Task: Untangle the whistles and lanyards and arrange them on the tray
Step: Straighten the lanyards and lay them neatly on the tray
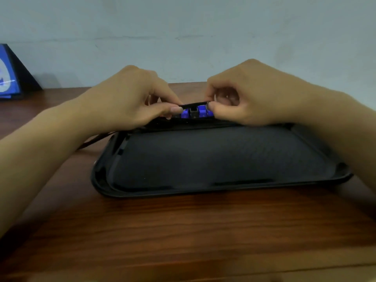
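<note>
On a wooden table (183, 231) by a pale wall, we pinch a black lanyard (194, 104) taut between left hand (130, 100) and right hand (250, 94), above blue whistles (200, 111) at the black tray's (114, 188) far edge. We judge untangling underway; next comes freeing one strand, though our fingers hide the knot and a blue sign (9, 78) stands well apart.

The room is dim and the light is soft. The whole picture looks a bit blurry. The black tray (203, 190) looks very dark. Things bend at the near edges.
</note>
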`<control>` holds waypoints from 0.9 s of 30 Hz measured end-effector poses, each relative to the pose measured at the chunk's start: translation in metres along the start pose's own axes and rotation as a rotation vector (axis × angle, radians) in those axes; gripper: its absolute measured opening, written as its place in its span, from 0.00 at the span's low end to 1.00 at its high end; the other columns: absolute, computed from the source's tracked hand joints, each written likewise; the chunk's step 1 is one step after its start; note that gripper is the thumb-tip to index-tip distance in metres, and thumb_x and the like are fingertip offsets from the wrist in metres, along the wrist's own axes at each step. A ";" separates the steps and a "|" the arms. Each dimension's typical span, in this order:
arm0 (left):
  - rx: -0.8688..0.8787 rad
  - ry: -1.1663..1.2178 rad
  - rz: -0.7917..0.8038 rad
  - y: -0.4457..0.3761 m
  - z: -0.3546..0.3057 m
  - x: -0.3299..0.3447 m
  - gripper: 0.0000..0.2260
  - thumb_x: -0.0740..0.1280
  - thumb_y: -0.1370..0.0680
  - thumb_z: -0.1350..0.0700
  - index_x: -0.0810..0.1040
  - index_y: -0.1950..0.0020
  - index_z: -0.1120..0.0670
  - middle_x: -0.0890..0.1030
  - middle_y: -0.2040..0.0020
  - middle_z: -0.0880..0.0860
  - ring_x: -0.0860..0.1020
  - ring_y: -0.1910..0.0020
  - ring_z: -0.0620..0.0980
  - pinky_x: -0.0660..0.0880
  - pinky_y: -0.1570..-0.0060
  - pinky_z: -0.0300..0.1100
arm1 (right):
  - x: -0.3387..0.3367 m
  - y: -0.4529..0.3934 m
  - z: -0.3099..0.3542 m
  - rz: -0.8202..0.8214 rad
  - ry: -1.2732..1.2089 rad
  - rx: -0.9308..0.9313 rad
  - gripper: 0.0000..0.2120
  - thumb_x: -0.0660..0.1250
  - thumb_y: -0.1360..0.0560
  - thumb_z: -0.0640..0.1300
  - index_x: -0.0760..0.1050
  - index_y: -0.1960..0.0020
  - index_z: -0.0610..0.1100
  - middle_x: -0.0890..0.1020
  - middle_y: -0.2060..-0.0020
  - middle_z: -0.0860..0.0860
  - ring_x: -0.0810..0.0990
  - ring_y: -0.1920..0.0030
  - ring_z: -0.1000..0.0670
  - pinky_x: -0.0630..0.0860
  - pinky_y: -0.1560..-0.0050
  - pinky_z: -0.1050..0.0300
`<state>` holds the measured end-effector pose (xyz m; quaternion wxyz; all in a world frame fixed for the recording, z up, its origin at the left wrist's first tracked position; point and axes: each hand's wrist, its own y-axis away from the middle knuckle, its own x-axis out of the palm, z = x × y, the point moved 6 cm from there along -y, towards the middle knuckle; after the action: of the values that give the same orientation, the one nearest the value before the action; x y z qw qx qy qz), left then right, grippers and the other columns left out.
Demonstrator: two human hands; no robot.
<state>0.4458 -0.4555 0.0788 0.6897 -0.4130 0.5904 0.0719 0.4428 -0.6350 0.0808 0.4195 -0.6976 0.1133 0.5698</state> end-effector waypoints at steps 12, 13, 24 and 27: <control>-0.177 -0.072 0.115 0.008 0.042 -0.011 0.19 0.59 0.28 0.33 0.85 0.55 0.41 0.79 0.65 0.54 0.77 0.65 0.51 0.77 0.59 0.56 | -0.008 0.010 -0.051 0.167 0.147 0.346 0.18 0.57 0.34 0.61 0.78 0.62 0.49 0.81 0.67 0.53 0.77 0.63 0.53 0.76 0.58 0.51; -0.185 -0.072 0.119 0.009 0.045 -0.012 0.18 0.60 0.27 0.34 0.85 0.55 0.42 0.79 0.65 0.56 0.78 0.65 0.53 0.77 0.59 0.56 | -0.008 0.012 -0.058 0.198 0.164 0.387 0.18 0.58 0.33 0.61 0.78 0.63 0.49 0.81 0.67 0.52 0.77 0.63 0.53 0.77 0.57 0.50; -0.286 -0.019 0.124 0.016 0.078 -0.023 0.10 0.67 0.23 0.38 0.83 0.59 0.39 0.82 0.62 0.40 0.77 0.65 0.52 0.75 0.61 0.49 | -0.024 0.027 -0.106 0.216 0.318 0.695 0.18 0.62 0.29 0.61 0.78 0.62 0.47 0.81 0.64 0.48 0.79 0.59 0.45 0.75 0.59 0.53; -0.331 -0.016 0.150 0.020 0.085 -0.019 0.12 0.65 0.25 0.35 0.84 0.59 0.39 0.83 0.64 0.41 0.78 0.66 0.50 0.78 0.60 0.51 | -0.018 0.032 -0.113 0.255 0.343 0.750 0.18 0.62 0.29 0.62 0.76 0.62 0.47 0.78 0.62 0.48 0.78 0.57 0.44 0.73 0.58 0.53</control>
<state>0.4927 -0.3791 0.0826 0.6098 -0.4752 0.5941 0.2225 0.4956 -0.7415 0.0825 0.5455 -0.5617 0.4658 0.4123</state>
